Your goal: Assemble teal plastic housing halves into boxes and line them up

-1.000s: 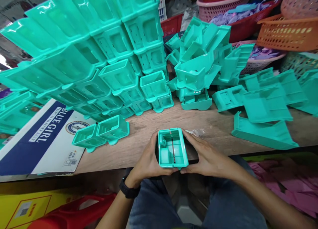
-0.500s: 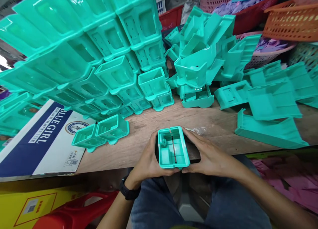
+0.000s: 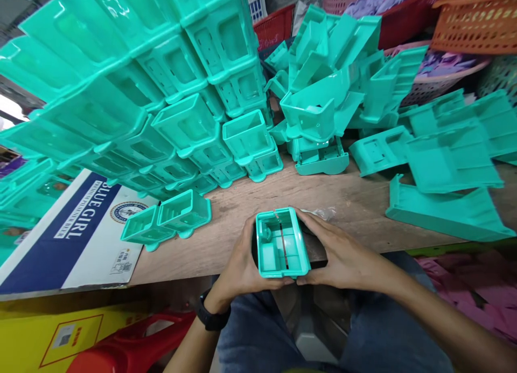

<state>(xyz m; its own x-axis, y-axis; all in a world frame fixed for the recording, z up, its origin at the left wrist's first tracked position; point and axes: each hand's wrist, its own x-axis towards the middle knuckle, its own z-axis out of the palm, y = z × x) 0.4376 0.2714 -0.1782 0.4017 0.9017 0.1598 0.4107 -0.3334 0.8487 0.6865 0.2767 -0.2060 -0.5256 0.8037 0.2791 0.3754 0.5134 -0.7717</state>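
Observation:
Between my two hands, at the table's front edge, is a green plastic box (image 3: 299,249) made of two halves, its open end facing up. A thin gap runs down between the halves. My left hand (image 3: 241,260) grips the left half, thumb along the near side and fingers round the far side. My right hand (image 3: 337,249) clasps the right half in the same way. The fingertips behind the box are partly hidden. To the left, two assembled green boxes (image 3: 183,214) stand side by side on the wooden table (image 3: 230,222).
Tall stacks of green boxes (image 3: 173,66) rise at the back left. Loose green half shells (image 3: 319,114) are heaped at the back, with more shells (image 3: 448,211) at right. A white-and-blue carton (image 3: 81,238) lies left. Baskets (image 3: 476,22) stand behind. Clear plastic film (image 3: 325,213) lies beyond my right hand.
The view has shifted slightly. Both hands keep their hold on the green box, and the gap between its halves looks much the same.

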